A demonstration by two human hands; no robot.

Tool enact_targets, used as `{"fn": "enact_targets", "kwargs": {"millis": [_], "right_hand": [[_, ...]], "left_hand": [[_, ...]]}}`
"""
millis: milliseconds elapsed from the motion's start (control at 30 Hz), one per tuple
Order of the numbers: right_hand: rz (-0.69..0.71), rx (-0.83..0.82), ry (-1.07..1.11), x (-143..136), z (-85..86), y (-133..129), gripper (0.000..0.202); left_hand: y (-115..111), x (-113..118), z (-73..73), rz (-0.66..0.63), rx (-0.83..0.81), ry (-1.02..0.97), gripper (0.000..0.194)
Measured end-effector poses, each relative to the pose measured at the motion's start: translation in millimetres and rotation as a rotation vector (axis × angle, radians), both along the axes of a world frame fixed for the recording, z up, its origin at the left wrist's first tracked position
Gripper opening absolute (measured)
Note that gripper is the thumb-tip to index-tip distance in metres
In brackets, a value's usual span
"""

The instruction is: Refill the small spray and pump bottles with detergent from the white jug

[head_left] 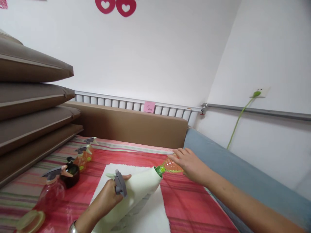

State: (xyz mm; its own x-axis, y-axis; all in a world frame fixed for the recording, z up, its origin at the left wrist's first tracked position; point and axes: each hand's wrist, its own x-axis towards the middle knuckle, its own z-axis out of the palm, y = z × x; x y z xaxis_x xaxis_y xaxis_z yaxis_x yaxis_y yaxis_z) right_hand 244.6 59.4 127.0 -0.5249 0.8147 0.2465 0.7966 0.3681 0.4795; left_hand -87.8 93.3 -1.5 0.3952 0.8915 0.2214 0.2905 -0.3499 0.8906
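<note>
My left hand [113, 192] is wrapped round a grey spray head [120, 184] and lies against a large pale green bottle [138, 189]. That bottle is tilted, its open mouth up to the right. In my right hand [186, 163] is a clear orange bottle [171, 164], tipped nearly level. Its green neck sits at the mouth of the pale bottle. Beneath them lies a white cloth [156, 212] on the red striped cover [194, 207].
At the left stand a clear pink spray bottle [51, 192], a dark pump bottle [70, 173], orange spray bottles [81, 161] and a lidded jar [30, 221]. Brown cushions [31, 97] are stacked behind them. A blue padded edge [233, 165] runs along the right.
</note>
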Motion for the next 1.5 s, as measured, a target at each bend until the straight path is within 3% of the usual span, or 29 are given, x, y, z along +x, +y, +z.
{"fn": "enact_targets", "kwargs": {"millis": [267,500,667,1200,1500], "right_hand": [[0.056,0.035,-0.125,-14,8.9,7,0.056],[0.057,0.027,-0.25,-32,16.2,7,0.061],[0.054,0.021,-0.323,-46,22.9,4,0.053],[0.093,0.009,-0.216,-46,27.5,5,0.065],[0.051,-0.012,-0.1,-26,14.4,4,0.073]], "left_hand": [[3,-2,-7.0,-0.019,0.035,0.017,0.059],[1,-3,-5.2,-0.022,0.042,0.014,0.062],[-1,-4,-4.9,-0.018,0.048,-0.013,0.062],[-8,-11,-3.3,-0.007,0.036,-0.05,0.064],[-7,-11,-10.3,-0.005,0.03,-0.042,0.063]]}}
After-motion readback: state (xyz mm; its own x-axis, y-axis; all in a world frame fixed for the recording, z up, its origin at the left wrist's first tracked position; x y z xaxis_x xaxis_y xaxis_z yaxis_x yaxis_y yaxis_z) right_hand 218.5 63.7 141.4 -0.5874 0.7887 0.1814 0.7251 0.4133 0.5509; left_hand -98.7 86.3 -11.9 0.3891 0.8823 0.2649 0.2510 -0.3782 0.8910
